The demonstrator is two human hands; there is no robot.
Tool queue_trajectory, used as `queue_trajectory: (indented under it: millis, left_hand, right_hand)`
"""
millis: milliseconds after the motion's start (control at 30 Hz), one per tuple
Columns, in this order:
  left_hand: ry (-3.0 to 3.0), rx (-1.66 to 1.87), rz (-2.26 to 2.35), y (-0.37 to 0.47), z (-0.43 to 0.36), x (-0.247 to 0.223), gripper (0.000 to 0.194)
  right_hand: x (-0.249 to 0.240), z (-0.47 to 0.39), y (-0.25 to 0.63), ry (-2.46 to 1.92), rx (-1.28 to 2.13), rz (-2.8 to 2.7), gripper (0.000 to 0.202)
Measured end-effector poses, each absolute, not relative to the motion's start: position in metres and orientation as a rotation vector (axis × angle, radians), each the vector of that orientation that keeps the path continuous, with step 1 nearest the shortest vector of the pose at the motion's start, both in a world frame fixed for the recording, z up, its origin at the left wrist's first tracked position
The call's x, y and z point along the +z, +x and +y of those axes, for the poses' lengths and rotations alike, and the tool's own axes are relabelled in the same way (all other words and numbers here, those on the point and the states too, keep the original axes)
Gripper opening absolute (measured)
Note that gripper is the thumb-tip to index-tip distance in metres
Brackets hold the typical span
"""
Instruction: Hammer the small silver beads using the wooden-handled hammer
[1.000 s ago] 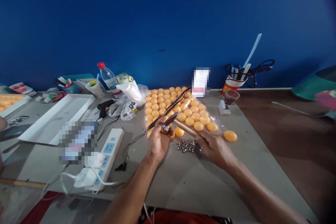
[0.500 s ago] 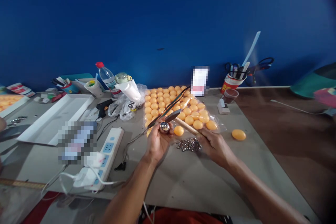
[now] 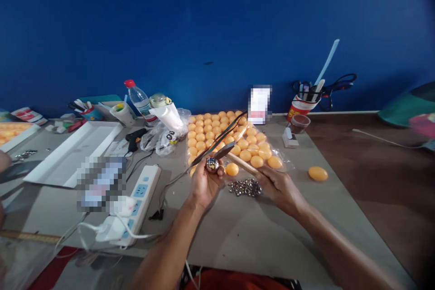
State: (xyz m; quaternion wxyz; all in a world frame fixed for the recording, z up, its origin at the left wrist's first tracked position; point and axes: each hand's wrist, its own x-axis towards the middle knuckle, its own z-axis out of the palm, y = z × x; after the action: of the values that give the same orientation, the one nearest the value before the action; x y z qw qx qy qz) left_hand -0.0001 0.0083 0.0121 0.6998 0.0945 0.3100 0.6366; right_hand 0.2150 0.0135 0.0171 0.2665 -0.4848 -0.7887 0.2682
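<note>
My left hand (image 3: 206,186) is closed round a shiny metallic ball (image 3: 212,165), palm up. A small yellowish patch shows on the ball's surface. My right hand (image 3: 280,188) grips the wooden handle of a hammer (image 3: 243,164). Its dark, narrow head lies just above and to the right of the metallic ball; whether they touch I cannot tell. Below, between my hands, is a pile of small shiny metal pieces (image 3: 245,187) on the table. One loose orange ball (image 3: 232,169) sits beside my left fingers, and another orange ball (image 3: 318,173) lies to the right.
A clear bag of orange balls (image 3: 222,122) lies behind my hands, crossed by a dark cable. Left are a power strip (image 3: 144,190), a phone (image 3: 103,181) and a white tray (image 3: 71,154). A cup of tools (image 3: 301,105) stands back right. Part of another person's hand (image 3: 4,161) shows far left.
The loose orange ball on the right has shifted slightly further right. Both hands keep their grips, with the hammer head staying beside the metallic ball.
</note>
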Motion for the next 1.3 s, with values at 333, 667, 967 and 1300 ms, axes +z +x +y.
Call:
queue_trajectory:
  millis: [333, 667, 967, 1300]
  left_hand:
    - [0.199, 1.416, 0.641, -0.0012, 0.0081, 0.0095, 0.024]
    - [0.237, 1.457, 0.703, 0.002, 0.0088, 0.008, 0.023]
    - [0.273, 1.486, 0.696, 0.0027, 0.0091, 0.0041, 0.024]
    - [0.289, 1.493, 0.702, 0.0024, 0.0095, 0.0032, 0.022]
  right_hand:
    - [0.0153, 0.0136, 0.2153, -1.271, 0.736, -2.134, 0.03]
    - [0.0176, 0.0129, 0.214, -1.311, 0.696, -2.151, 0.029]
    - [0.0155, 0.0133, 0.2143, -1.335, 0.708, -2.159, 0.03]
    - [0.013, 0.0134, 0.2127, -1.318, 0.724, -2.176, 0.03]
